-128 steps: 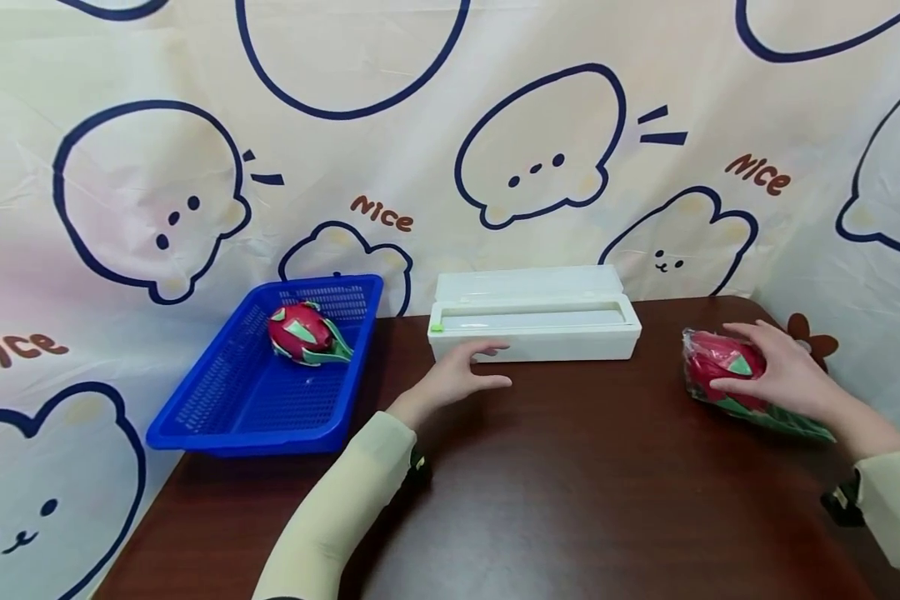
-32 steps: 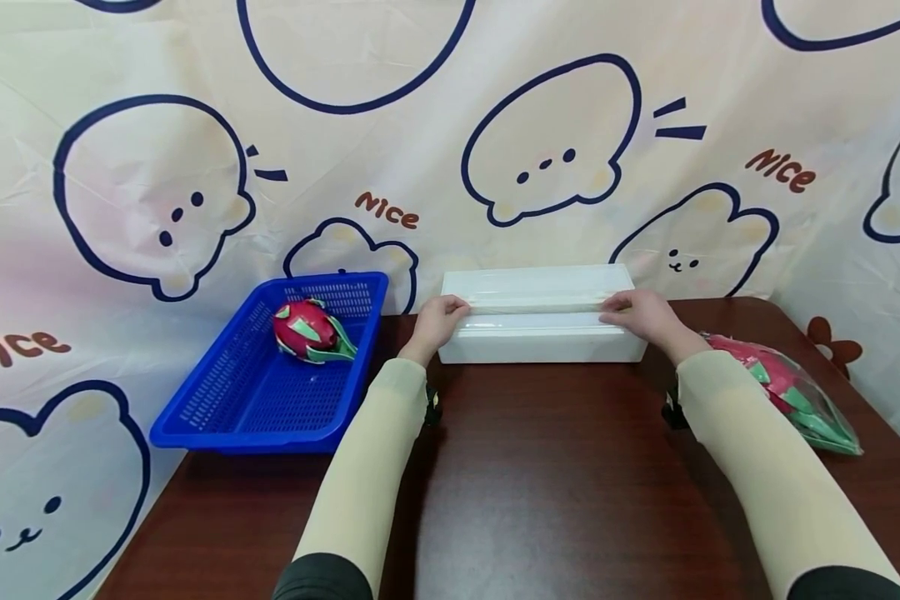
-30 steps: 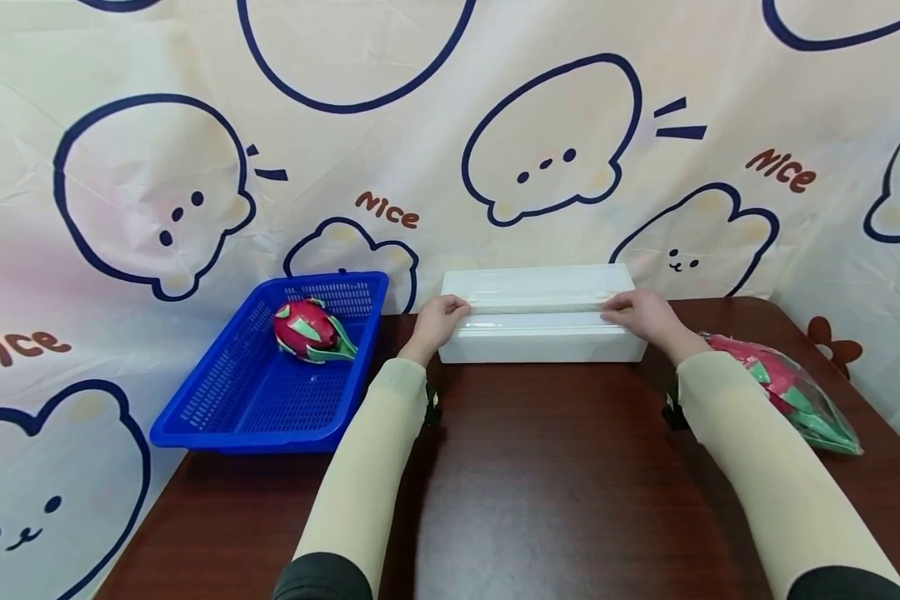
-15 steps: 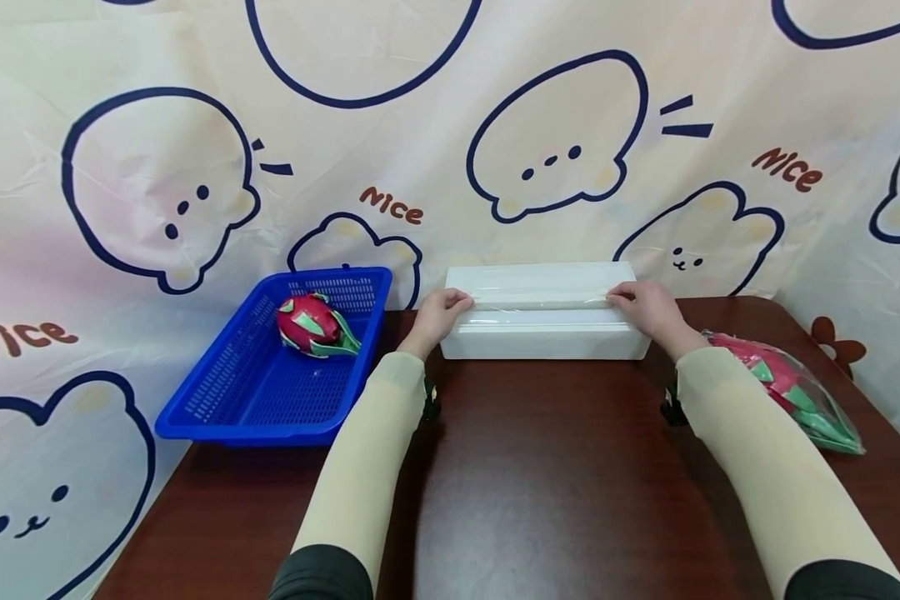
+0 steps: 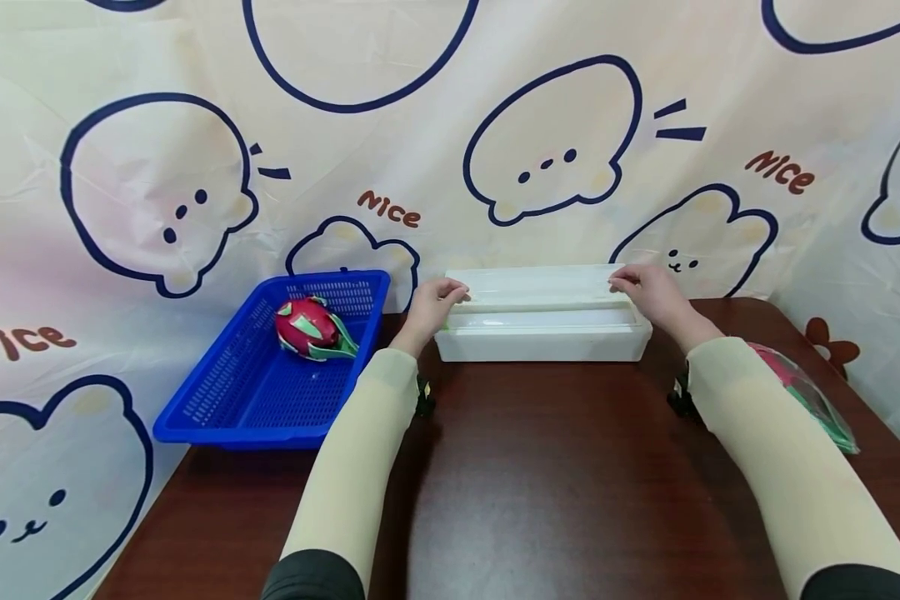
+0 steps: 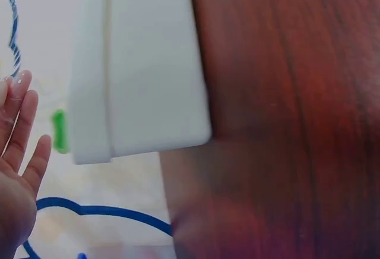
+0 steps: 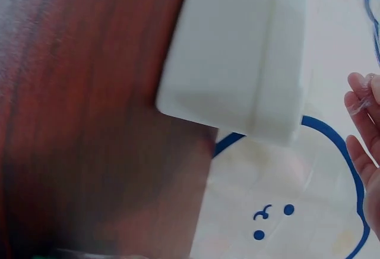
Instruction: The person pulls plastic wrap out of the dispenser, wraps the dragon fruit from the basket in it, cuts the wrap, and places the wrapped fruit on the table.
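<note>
A long white cling film dispenser [image 5: 543, 346] stands at the back of the table, its lid tilted up behind it. My left hand [image 5: 432, 307] is at the dispenser's left end, thumb and fingers pinching a corner of clear cling film. At the right end my right hand [image 5: 656, 293] pinches the other corner. In the right wrist view crumpled clear film [image 7: 361, 103] shows at the fingertips. The sheet between the hands is so transparent that its extent is hard to tell. A green tab [image 6: 60, 131] sits on the dispenser's left end.
On the left, a blue plastic basket [image 5: 258, 400] holds a red and green dragon fruit [image 5: 311, 327]. Another dragon fruit in clear wrap [image 5: 810, 396] lies on the right, partly behind my right sleeve. A printed cloth hangs behind the brown table [image 5: 540, 475].
Earlier my right hand was at the wrapped dragon fruit, then both hands took hold of film at the dispenser. Since half a second ago both hands have risen slightly, and the dispenser's inner slot shows again.
</note>
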Demonstrator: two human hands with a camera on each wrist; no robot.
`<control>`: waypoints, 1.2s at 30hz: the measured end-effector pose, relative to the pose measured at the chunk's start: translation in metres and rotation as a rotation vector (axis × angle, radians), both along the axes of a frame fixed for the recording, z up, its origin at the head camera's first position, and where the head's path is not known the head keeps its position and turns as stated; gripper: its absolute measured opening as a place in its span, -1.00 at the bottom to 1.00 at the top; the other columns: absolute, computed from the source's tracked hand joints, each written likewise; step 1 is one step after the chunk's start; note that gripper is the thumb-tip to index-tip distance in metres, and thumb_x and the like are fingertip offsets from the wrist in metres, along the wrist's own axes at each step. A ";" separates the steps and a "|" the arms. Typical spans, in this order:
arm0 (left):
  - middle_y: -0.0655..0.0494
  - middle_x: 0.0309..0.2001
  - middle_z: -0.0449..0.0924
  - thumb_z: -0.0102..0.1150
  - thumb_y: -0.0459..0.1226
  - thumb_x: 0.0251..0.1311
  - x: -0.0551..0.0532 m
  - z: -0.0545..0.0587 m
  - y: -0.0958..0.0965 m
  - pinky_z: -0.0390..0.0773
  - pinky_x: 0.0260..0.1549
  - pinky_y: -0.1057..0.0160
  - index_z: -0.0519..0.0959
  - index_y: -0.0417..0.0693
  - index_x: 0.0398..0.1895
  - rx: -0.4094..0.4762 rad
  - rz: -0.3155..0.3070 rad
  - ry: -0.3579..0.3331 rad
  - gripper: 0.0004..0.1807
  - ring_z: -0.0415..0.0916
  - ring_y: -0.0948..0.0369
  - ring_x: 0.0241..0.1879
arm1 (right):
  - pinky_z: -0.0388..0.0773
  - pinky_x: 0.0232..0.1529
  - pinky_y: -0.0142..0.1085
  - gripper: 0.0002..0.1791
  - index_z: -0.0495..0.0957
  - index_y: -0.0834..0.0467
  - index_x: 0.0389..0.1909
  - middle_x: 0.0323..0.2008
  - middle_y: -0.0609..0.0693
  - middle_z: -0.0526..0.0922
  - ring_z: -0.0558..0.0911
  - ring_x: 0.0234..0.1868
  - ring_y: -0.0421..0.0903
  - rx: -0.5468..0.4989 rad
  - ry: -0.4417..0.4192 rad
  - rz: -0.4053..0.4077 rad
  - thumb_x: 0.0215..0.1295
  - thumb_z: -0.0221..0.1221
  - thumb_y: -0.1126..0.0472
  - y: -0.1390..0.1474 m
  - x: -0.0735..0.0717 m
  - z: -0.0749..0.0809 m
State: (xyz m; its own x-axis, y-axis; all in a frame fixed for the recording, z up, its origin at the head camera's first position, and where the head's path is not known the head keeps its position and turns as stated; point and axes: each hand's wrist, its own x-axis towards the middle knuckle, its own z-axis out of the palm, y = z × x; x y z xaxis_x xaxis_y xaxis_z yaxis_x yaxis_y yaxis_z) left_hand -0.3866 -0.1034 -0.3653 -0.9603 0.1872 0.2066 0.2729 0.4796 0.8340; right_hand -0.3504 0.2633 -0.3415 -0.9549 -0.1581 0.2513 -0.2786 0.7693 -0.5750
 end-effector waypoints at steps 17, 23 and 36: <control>0.05 -0.21 0.71 0.10 -0.18 0.40 0.006 0.051 0.001 0.45 0.07 0.11 0.68 -0.13 -0.14 0.011 0.023 0.089 -0.75 0.55 0.15 -0.03 | 0.38 0.11 0.13 -0.64 0.54 0.31 0.07 -0.03 0.32 0.59 0.49 0.02 0.21 -0.029 -0.015 -0.045 0.52 -0.02 0.14 0.000 0.004 0.040; 0.09 -0.19 0.70 0.07 -0.12 0.40 0.012 0.065 0.002 0.43 0.09 0.12 0.67 -0.10 -0.10 0.005 0.016 0.083 -0.72 0.52 0.18 -0.01 | 0.43 -0.04 0.06 -0.67 0.56 0.34 0.00 -0.09 0.33 0.62 0.52 -0.04 0.20 -0.020 0.050 -0.041 0.51 -0.01 0.17 0.002 0.006 0.053; 0.10 -0.22 0.71 0.08 -0.14 0.40 0.014 0.098 -0.003 0.41 0.08 0.13 0.67 -0.07 -0.09 -0.046 -0.011 0.174 -0.75 0.54 0.22 -0.03 | 0.43 -0.18 -0.16 -0.68 0.56 0.33 0.02 -0.09 0.33 0.61 0.52 -0.11 0.14 -0.010 0.119 -0.031 0.50 0.00 0.19 0.003 0.012 0.082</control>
